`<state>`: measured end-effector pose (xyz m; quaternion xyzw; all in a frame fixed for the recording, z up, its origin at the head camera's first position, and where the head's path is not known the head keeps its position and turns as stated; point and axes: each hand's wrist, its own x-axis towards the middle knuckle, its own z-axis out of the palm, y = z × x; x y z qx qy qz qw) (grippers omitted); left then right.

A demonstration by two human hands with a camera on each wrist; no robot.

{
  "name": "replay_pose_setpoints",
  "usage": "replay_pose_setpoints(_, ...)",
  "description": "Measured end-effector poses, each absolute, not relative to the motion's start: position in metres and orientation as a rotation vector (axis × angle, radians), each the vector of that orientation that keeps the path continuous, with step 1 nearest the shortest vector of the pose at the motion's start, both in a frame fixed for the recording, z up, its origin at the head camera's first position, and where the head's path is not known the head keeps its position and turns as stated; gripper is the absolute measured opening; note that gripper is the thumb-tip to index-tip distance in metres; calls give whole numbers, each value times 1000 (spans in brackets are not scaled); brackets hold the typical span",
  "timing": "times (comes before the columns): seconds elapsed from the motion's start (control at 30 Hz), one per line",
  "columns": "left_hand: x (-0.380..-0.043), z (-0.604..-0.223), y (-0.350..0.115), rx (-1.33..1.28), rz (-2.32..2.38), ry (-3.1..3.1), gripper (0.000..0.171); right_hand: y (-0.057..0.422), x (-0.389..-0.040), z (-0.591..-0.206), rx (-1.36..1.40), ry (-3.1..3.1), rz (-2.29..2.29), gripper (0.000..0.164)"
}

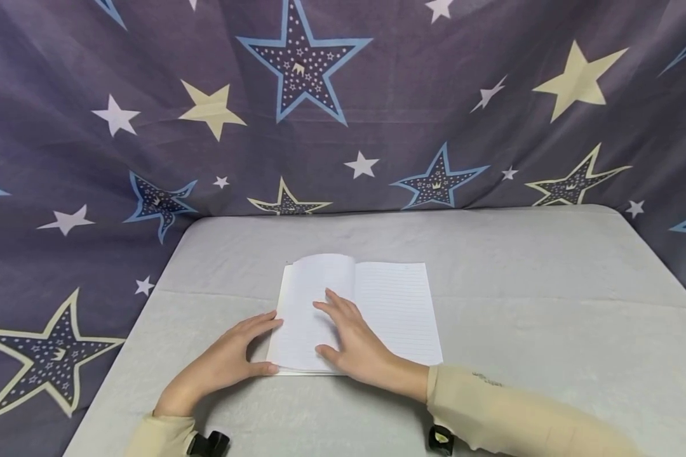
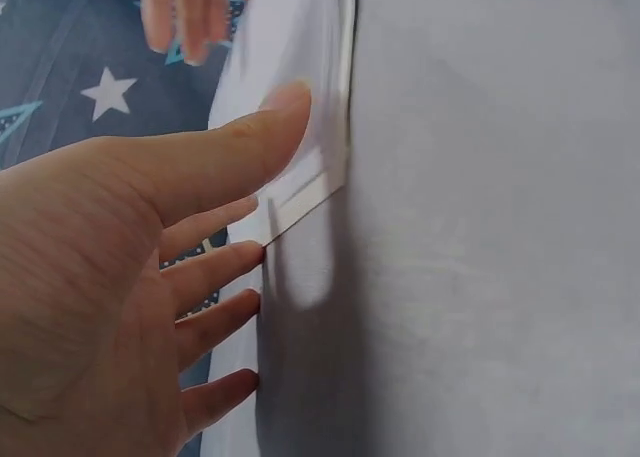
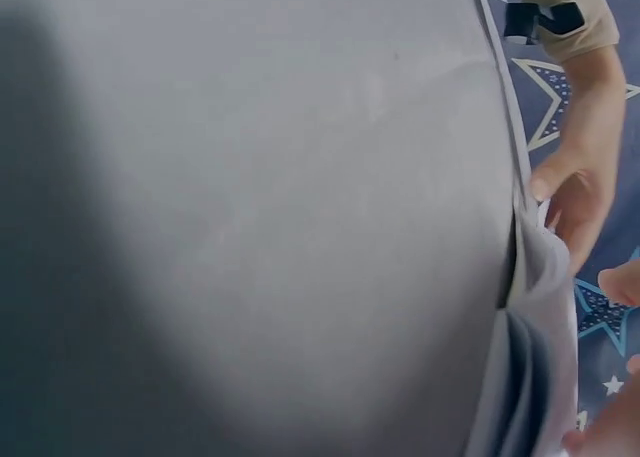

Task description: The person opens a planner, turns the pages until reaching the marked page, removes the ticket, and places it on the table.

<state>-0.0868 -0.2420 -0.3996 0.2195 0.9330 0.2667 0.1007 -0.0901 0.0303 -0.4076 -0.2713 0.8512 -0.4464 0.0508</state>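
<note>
Notebook cut off atop left-wrist view; sleeve print illegibly small.

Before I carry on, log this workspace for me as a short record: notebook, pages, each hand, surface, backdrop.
Notebook: lying open
Left page: white, its top edge bowed
Right page: ruled with lines
Left hand: at the notebook's left edge, thumb by the near-left corner
Right hand: over the left page, fingers spread; contact with the paper unclear
Surface: pale grey covered tabletop
Backdrop: dark star-patterned cloth behind the tabletop
</note>
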Motion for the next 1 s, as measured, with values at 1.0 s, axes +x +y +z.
replay_pose_setpoints(1.0, -89, -403, -229, 649, 658, 2790, 80, 134, -92, -415, -1014, 2600, -1307, 57)
